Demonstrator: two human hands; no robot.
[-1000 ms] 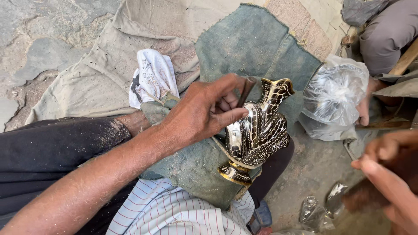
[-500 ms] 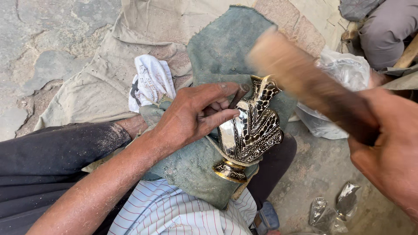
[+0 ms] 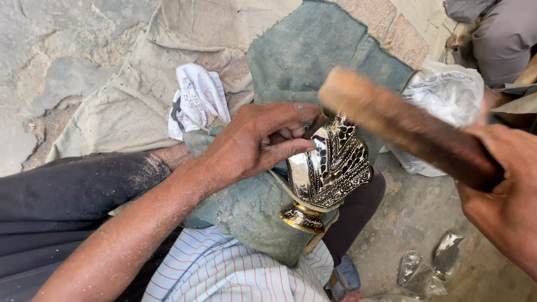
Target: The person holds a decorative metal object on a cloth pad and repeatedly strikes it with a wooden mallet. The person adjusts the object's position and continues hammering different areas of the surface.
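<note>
Vase (image 3: 330,168) under left hand (image 3: 251,142); right hand (image 3: 506,196) grips stick (image 3: 403,126).

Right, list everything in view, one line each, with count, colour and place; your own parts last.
Metal vase: one, silver with black engraved pattern and gold foot, centre, lying on the lap.
Wooden stick: one, brown, blurred, upper right, above the vase.
Green cloth: one, dusty grey-green, under the vase, spread up the middle.
White rag: one, white, crumpled, left of centre on the sacking.
Sacking: one, beige, on the stone ground, upper left.
Plastic bag: one, clear, crumpled, right.
Foil-like scraps: a few, silvery, lower right.
Another person: one, grey clothing, top right corner.
Left hand: one, fingers on the vase.
Right hand: one, gripping the stick.
</note>
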